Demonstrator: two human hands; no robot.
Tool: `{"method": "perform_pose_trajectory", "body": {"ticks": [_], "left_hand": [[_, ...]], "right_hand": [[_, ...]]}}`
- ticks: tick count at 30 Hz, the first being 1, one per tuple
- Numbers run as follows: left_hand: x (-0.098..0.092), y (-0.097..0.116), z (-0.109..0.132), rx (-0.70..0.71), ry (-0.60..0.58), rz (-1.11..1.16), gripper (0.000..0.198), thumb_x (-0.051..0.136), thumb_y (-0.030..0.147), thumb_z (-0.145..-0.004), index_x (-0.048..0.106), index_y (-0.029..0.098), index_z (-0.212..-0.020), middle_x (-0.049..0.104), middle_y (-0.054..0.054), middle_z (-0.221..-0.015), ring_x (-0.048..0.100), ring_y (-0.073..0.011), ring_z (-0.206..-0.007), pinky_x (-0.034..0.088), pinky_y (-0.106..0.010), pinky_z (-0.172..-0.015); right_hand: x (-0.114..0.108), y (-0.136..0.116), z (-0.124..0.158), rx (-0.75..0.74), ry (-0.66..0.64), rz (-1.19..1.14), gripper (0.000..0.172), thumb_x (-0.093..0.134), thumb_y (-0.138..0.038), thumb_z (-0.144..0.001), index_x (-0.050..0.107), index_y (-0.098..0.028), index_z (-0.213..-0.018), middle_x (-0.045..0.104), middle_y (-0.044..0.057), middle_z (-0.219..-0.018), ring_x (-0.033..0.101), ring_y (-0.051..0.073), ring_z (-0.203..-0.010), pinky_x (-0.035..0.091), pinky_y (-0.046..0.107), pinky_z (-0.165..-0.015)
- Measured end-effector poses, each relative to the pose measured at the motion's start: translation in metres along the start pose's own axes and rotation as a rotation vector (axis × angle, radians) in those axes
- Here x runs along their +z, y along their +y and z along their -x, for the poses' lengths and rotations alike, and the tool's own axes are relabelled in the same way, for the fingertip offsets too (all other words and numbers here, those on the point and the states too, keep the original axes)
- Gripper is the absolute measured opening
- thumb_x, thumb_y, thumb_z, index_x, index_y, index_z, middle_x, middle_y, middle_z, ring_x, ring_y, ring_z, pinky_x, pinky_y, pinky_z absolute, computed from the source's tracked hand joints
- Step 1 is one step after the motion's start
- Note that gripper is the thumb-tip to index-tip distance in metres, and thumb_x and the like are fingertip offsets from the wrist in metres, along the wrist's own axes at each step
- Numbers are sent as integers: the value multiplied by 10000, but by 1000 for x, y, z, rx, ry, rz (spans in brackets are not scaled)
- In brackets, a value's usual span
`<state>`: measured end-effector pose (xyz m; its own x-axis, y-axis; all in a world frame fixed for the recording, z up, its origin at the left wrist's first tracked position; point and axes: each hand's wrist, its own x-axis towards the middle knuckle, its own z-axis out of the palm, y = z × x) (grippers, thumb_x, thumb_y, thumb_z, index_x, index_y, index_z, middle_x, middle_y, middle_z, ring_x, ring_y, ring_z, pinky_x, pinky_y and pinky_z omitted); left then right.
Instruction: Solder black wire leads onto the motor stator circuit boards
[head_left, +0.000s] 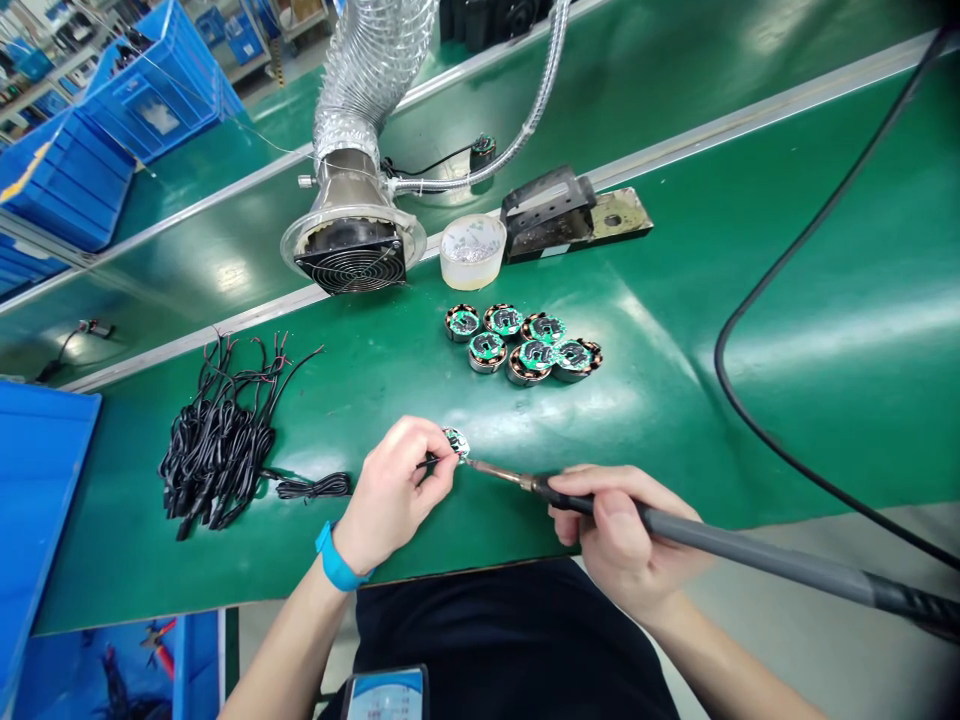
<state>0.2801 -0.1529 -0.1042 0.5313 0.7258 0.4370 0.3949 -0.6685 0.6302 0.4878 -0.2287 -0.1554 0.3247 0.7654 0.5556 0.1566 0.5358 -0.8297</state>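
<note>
My right hand (630,535) grips a soldering iron (720,540) by its dark handle. The iron's tip points left and meets the edge of a small round motor stator with a circuit board (456,441). My left hand (401,480), with a blue band at the wrist, pinches a black cable (427,462) against that board; the fingers cover part of both. The cable's coiled bundle (313,486) lies left of this hand. Beyond my hands stand several similar stators with green boards (530,358), grouped together on the green bench.
A pile of black cables (221,450) lies at left. Behind the stators are a white cup (472,252) and a soldering iron stand (551,212). A fume extractor (352,250) hangs over the bench. The iron's black cord (720,340) loops at right. Blue bins (45,470) stand left.
</note>
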Motion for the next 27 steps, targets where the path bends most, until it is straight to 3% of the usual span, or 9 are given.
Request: {"method": "perform_pose_trajectory", "body": {"ticks": [5, 13, 21, 27], "left_hand": [[-1, 0, 1, -14, -12, 9, 120, 626, 44, -929, 573, 150, -950, 594, -22, -999, 538, -34, -844, 383, -129, -621], [-6, 3, -3, -29, -51, 2, 87, 628, 69, -943, 583, 141, -924, 611, -28, -993, 537, -38, -833, 385, -135, -621], [-22, 13, -19, -73, -193, -53, 97, 620, 93, -956, 603, 129, -868, 606, -5, -950, 512, -27, -788, 407, -146, -695], [-27, 20, -31, -106, -288, -113, 113, 620, 84, -931, 620, 121, -824, 602, -8, -912, 465, -35, -701, 380, -169, -630]], "right_hand": [[4, -2, 0, -32, 170, -84, 265, 448, -144, -1037, 697, -121, -948, 564, 1, -644, 531, 61, -478, 411, 178, -412], [4, 2, 5, -3, 201, -17, 266, 486, -194, -1026, 727, -152, -921, 630, 18, -743, 552, 63, -475, 422, 202, -413], [3, -2, 2, -15, 126, 16, 248, 477, -157, -1033, 718, -166, -975, 609, 2, -672, 565, 60, -518, 494, 192, -516], [0, -1, 1, 1, 70, 115, 241, 496, -190, -1020, 727, -157, -959, 620, 24, -656, 596, 107, -538, 532, 246, -585]]}}
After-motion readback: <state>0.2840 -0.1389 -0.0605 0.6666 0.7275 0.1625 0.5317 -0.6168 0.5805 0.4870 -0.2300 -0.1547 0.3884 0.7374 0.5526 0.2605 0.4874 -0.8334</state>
